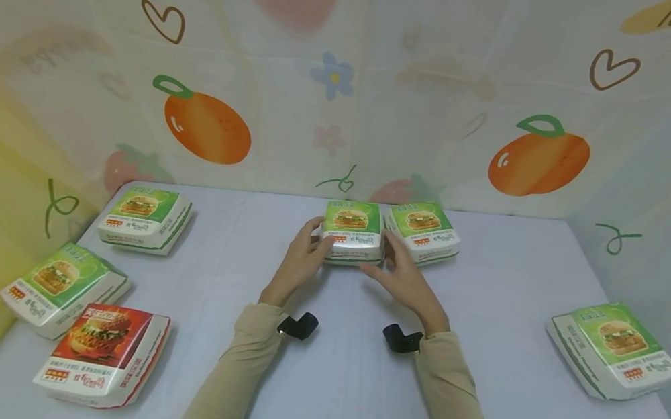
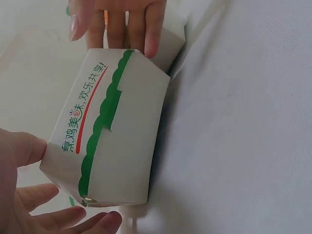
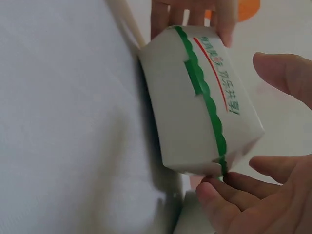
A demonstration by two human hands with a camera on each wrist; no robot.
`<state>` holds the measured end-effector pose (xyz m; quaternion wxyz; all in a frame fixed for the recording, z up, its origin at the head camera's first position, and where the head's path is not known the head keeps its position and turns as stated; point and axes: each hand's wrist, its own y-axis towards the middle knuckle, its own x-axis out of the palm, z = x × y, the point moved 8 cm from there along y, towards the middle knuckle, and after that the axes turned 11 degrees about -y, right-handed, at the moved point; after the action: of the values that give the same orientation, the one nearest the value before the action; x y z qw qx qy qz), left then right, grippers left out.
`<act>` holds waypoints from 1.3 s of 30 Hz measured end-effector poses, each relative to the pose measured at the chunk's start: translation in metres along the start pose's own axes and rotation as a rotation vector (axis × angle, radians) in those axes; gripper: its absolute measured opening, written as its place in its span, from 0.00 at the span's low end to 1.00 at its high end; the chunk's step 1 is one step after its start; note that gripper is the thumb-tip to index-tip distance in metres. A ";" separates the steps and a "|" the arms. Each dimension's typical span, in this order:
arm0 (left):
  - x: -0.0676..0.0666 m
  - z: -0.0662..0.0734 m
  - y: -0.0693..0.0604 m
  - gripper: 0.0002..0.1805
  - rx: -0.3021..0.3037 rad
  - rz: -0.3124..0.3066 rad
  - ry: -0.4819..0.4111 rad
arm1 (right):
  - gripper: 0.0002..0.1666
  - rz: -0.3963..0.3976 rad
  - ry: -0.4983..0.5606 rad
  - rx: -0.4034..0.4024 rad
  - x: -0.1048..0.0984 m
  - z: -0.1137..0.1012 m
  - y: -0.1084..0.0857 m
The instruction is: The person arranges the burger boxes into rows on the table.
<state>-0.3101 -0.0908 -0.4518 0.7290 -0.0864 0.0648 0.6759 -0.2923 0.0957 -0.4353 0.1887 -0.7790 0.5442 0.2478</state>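
A green-and-white burger box (image 1: 354, 233) stands at the back middle of the table, between both hands. My left hand (image 1: 300, 260) holds its left end, thumb on the near corner and fingers along the side. On the other end, the fingers of my right hand (image 1: 406, 280) touch the side, while the thumb stands apart from the carton. The right wrist view shows that gap between thumb and box (image 3: 190, 102). Just right of it sits a second green burger box (image 1: 424, 235), turned at an angle.
Two more green burger boxes (image 1: 143, 218) (image 1: 64, 288) and a red burger box (image 1: 103, 356) lie along the left side. Another green burger box (image 1: 613, 351) is near the right edge. A patterned cloth (image 1: 330, 135) hangs behind the white table (image 1: 343, 385).
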 end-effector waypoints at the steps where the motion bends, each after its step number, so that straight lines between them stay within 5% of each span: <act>1: 0.000 0.000 0.000 0.33 0.000 -0.001 0.004 | 0.51 -0.003 -0.006 0.005 -0.002 0.001 -0.001; 6: 0.002 0.000 -0.001 0.33 -0.003 -0.004 0.018 | 0.44 0.035 0.002 0.022 -0.018 0.002 -0.007; 13: 0.004 0.000 -0.001 0.32 0.001 -0.007 0.019 | 0.33 0.389 -0.065 -0.055 -0.064 0.003 -0.019; 16: 0.004 0.000 -0.001 0.32 -0.005 -0.012 0.013 | 0.31 0.480 -0.152 -0.078 -0.075 0.010 -0.023; 27: 0.003 0.004 -0.003 0.35 -0.004 -0.030 0.036 | 0.31 0.396 -0.353 0.012 -0.078 0.037 -0.021; 39: 0.003 0.002 -0.003 0.36 -0.008 -0.027 0.060 | 0.32 0.497 -0.424 0.106 -0.087 0.042 -0.030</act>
<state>-0.3069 -0.0880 -0.4507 0.7353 -0.1105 0.0828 0.6635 -0.2969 0.1952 -0.4165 0.2717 -0.5424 0.6783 0.4144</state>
